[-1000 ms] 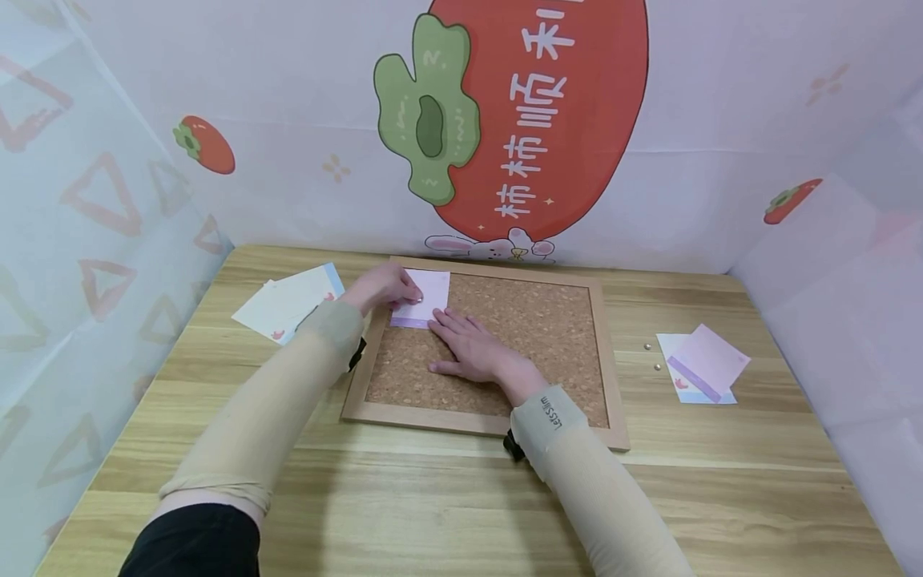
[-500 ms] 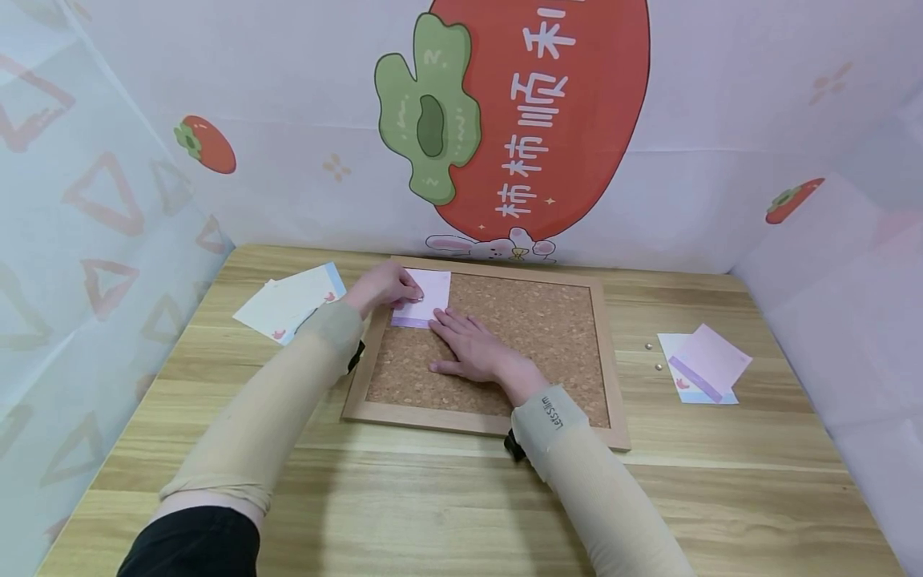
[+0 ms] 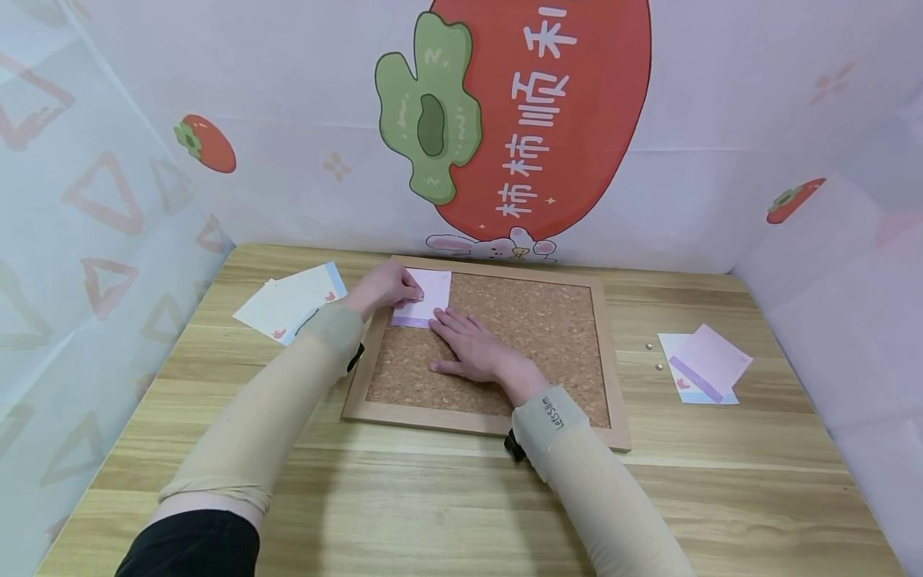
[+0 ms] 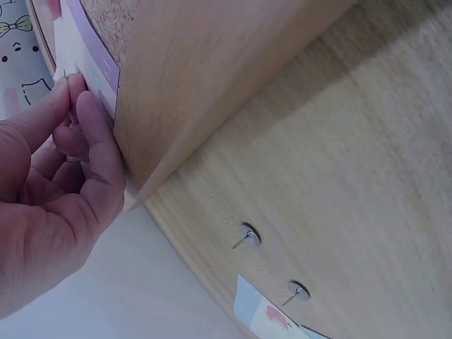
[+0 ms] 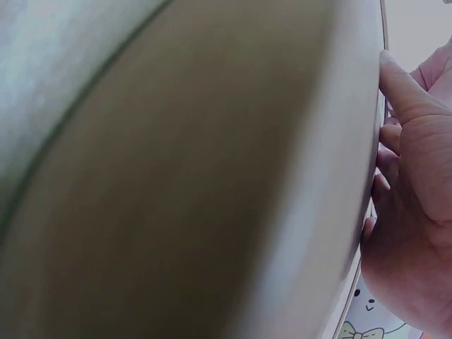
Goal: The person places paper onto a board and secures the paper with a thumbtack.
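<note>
A framed cork board [image 3: 537, 336] lies on the wooden table, with a pale pink note sheet [image 3: 435, 282] at its upper left corner. My left hand [image 3: 382, 288] pinches a small thumbtack at the middle of this sheet; the fingertips mostly hide it, also in the left wrist view, where the left hand [image 4: 60, 169] has thumb and finger together at the paper. Flat on the cork, fingers spread, my right hand [image 3: 476, 350] touches the sheet's lower right corner with its fingertips. In the right wrist view the right hand [image 5: 417, 169] shows from the side.
White sheets with blue edges [image 3: 292, 298] lie left of the board. To its right are two thumbtacks, one upper [image 3: 649, 347] and one lower [image 3: 658, 367], beside a pink sheet [image 3: 710, 361] over a white one. The left wrist view shows two more thumbtacks [image 4: 298, 289], points up.
</note>
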`<action>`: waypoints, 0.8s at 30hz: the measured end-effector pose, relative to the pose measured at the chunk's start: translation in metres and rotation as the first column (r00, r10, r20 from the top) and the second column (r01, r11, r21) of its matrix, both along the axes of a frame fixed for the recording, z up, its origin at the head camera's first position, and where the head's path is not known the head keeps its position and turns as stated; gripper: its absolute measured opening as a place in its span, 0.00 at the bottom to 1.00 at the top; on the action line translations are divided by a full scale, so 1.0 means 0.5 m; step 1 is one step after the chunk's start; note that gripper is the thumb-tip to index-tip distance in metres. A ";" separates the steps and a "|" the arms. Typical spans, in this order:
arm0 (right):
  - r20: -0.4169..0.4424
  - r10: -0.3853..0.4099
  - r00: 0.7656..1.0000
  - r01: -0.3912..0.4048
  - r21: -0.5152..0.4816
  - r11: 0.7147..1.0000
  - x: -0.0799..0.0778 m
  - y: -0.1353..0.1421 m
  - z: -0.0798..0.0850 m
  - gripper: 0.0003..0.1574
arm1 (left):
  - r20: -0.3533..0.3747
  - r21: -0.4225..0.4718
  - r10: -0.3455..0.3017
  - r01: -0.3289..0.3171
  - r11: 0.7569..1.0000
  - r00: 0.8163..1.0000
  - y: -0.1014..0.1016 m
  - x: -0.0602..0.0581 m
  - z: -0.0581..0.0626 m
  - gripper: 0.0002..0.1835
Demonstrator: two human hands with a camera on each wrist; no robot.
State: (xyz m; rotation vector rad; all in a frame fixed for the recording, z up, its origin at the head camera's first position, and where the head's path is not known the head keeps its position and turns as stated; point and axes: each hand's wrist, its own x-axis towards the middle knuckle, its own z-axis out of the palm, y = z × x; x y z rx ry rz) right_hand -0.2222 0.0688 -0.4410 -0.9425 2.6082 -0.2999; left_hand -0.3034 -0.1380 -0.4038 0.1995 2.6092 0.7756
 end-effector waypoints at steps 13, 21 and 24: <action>0.014 -0.011 1.000 0.011 0.001 1.000 0.000 0.000 0.000 0.50 | -0.022 -0.033 -0.010 0.009 0.999 1.000 0.002 -0.002 -0.003 0.10; 0.007 -0.009 1.000 0.009 0.001 1.000 0.000 0.000 0.000 0.50 | -0.038 -0.057 -0.030 0.028 0.998 0.999 0.004 0.002 0.002 0.11; 0.010 -0.010 1.000 0.010 0.002 1.000 0.000 0.000 0.000 0.50 | -0.036 -0.062 -0.029 0.027 0.998 0.999 0.005 0.004 0.004 0.11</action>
